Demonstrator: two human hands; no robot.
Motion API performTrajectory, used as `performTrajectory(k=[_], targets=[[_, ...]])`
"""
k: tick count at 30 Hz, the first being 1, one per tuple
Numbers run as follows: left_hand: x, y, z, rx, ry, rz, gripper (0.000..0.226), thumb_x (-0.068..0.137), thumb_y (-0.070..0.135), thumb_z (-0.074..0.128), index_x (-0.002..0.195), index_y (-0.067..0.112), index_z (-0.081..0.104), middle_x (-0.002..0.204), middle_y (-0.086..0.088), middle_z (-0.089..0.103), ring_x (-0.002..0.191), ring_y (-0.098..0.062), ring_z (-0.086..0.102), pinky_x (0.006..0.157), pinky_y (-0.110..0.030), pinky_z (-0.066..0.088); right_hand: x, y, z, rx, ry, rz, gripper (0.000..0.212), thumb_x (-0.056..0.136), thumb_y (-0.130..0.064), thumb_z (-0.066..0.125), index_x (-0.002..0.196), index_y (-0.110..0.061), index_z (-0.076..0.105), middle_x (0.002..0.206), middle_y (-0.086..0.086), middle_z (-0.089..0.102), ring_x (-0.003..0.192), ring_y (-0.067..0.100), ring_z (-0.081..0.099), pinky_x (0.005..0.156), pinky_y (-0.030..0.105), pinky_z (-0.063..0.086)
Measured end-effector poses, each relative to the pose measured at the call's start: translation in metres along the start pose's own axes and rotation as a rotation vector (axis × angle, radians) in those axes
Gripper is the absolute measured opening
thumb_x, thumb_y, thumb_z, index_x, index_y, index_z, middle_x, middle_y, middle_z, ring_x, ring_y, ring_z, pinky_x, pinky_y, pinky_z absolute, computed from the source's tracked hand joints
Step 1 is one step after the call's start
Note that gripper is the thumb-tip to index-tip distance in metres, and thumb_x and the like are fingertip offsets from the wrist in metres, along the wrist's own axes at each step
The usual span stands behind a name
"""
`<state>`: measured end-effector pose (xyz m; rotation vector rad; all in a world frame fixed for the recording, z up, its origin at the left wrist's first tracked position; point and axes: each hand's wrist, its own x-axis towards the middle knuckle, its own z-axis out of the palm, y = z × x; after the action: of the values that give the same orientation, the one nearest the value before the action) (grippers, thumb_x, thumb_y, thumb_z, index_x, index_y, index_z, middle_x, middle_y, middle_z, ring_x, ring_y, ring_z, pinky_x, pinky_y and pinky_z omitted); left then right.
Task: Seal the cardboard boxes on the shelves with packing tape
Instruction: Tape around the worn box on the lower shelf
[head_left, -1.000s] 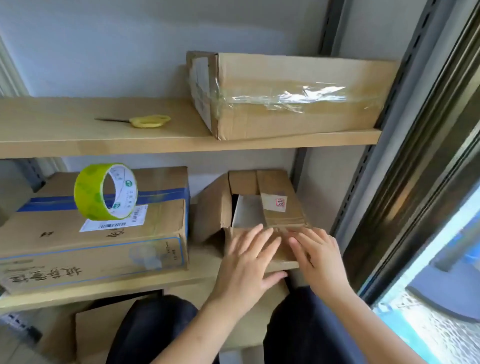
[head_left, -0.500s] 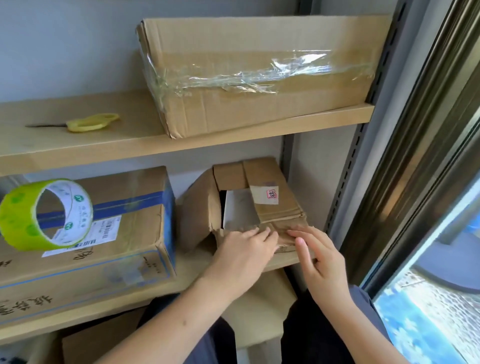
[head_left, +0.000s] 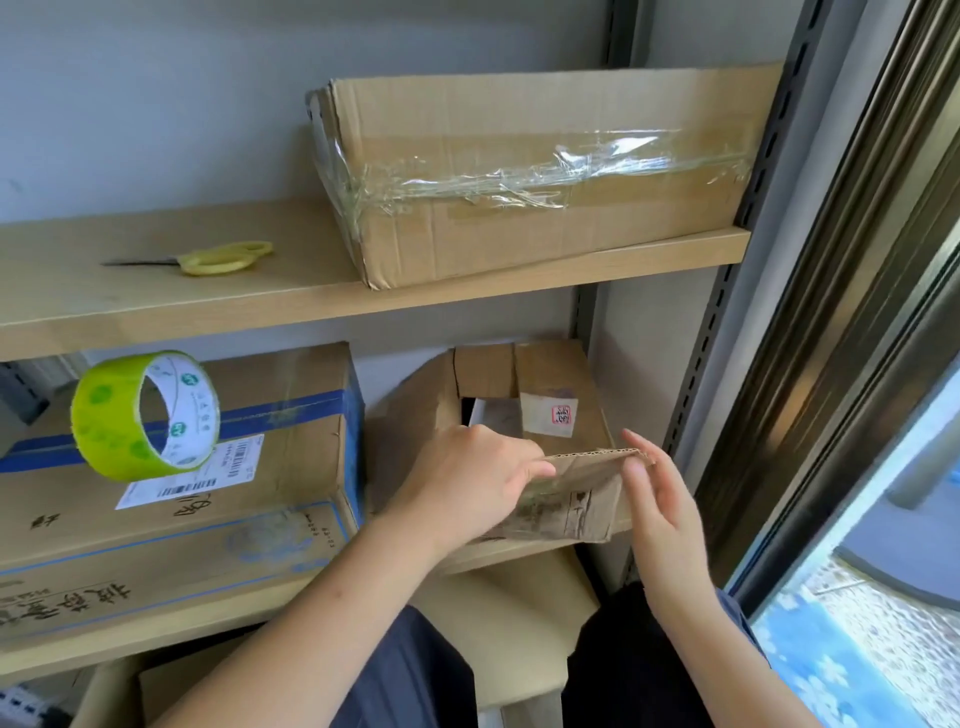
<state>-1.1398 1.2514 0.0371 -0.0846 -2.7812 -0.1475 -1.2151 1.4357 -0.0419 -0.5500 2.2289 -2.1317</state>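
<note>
Pretty plain corner: pale grey-blue wall (head_left: 156, 104) behind a set of light wood shelves, upper shelf (head_left: 311, 306) and lower shelf (head_left: 156, 623), hung on dark slotted metal uprights (head_left: 748, 208). On the right there's a dark window frame (head_left: 857, 312) with daylight coming through, and blue patterned ground (head_left: 857, 649) showing outside the glass.

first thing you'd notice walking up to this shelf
Both hands meet at the small open box on the lower shelf: the left hand pinches its near flap and the right hand touches the flap's end. A bright green tape roll stands on the blue-striped box to the left. Above, yellow-handled scissors lie beside a box wrapped in crinkled clear tape.
</note>
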Motion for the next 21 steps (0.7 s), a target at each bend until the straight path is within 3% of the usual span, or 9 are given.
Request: performTrajectory(k=[3,5,7,9,11,14,18,20,21], targets=[[-0.008,-0.011,-0.012,-0.155,-0.090,-0.072,0.028,0.096,0.054,0.052,0.112,0.042,0.072,0.093,0.019,0.074,0.087,-0.005,0.065,0.078,-0.025,0.051,0.018,-0.009,-0.009,0.199,-0.073,0.146,0.064,0.100,-0.061,0.022,0.116,-0.022,0.070,0.107,0.001,0.075,0.106,0.010,0.067,0.094,0.027,0.042],[-0.017,-0.015,-0.010,-0.217,-0.134,-0.088,0.029,0.093,0.055,0.057,0.117,0.045,0.070,0.111,0.025,0.071,0.102,0.000,0.065,0.088,-0.023,0.052,0.038,-0.019,-0.009,0.084,-0.113,0.165,0.045,0.101,-0.051,0.040,0.110,-0.018,0.070,0.097,0.003,0.076,0.095,0.018,0.071,0.082,0.026,0.048],[-0.024,-0.017,-0.004,-0.241,-0.164,-0.093,0.034,0.091,0.056,0.059,0.122,0.045,0.066,0.120,0.028,0.065,0.114,0.004,0.060,0.097,-0.024,0.050,0.063,-0.030,-0.001,-0.326,-0.306,0.102,0.032,0.093,-0.044,0.062,0.120,-0.026,0.065,0.115,-0.004,0.071,0.105,0.014,0.066,0.080,0.020,0.049],[-0.029,-0.016,0.000,-0.250,-0.184,-0.094,0.038,0.090,0.057,0.060,0.126,0.044,0.064,0.127,0.028,0.061,0.121,0.006,0.055,0.104,-0.024,0.046,0.087,-0.040,0.022,-0.759,-0.573,-0.031,0.059,0.088,-0.050,0.067,0.140,-0.032,0.050,0.145,-0.003,0.050,0.132,0.020,0.047,0.102,0.032,0.043],[-0.032,-0.014,0.003,-0.241,-0.198,-0.087,0.041,0.090,0.056,0.061,0.129,0.044,0.061,0.131,0.026,0.059,0.126,0.004,0.052,0.107,-0.026,0.043,0.096,-0.049,0.053,-1.085,-0.783,-0.226,0.057,0.090,-0.062,0.055,0.142,-0.040,0.047,0.161,-0.007,0.023,0.148,0.029,0.017,0.120,0.049,0.016],[-0.035,-0.015,-0.001,-0.232,-0.202,-0.095,0.037,0.092,0.052,0.061,0.129,0.045,0.061,0.130,0.024,0.061,0.125,0.001,0.054,0.106,-0.029,0.045,0.099,-0.050,0.081,-1.432,-0.983,-0.341,0.060,0.095,-0.070,0.032,0.133,-0.032,0.060,0.163,-0.011,0.019,0.151,0.027,-0.002,0.119,0.053,-0.005],[-0.030,-0.016,-0.018,-0.179,-0.183,-0.114,0.030,0.098,0.050,0.050,0.120,0.041,0.069,0.117,0.018,0.071,0.107,-0.006,0.065,0.095,-0.030,0.050,0.110,-0.073,0.060,-1.368,-0.709,-0.264,0.052,0.099,-0.061,0.032,0.121,-0.032,0.068,0.152,-0.003,0.042,0.143,0.026,0.028,0.117,0.047,0.020],[-0.022,-0.016,-0.026,-0.099,-0.165,-0.110,0.034,0.101,0.049,0.044,0.110,0.035,0.073,0.094,0.012,0.075,0.085,-0.007,0.066,0.077,-0.028,0.050,0.115,-0.096,0.038,-1.214,-0.642,-0.175,0.029,0.101,-0.030,0.047,0.120,-0.025,0.068,0.154,0.001,0.040,0.143,0.021,0.031,0.114,0.037,0.028],[-0.016,-0.018,-0.029,-0.085,-0.165,-0.122,0.034,0.102,0.047,0.043,0.102,0.031,0.074,0.079,0.011,0.070,0.071,-0.004,0.060,0.066,-0.025,0.044,0.117,-0.107,0.026,-1.174,-0.639,-0.094,0.032,0.098,-0.014,0.047,0.123,-0.023,0.065,0.155,0.002,0.037,0.143,0.021,0.032,0.113,0.034,0.031]])
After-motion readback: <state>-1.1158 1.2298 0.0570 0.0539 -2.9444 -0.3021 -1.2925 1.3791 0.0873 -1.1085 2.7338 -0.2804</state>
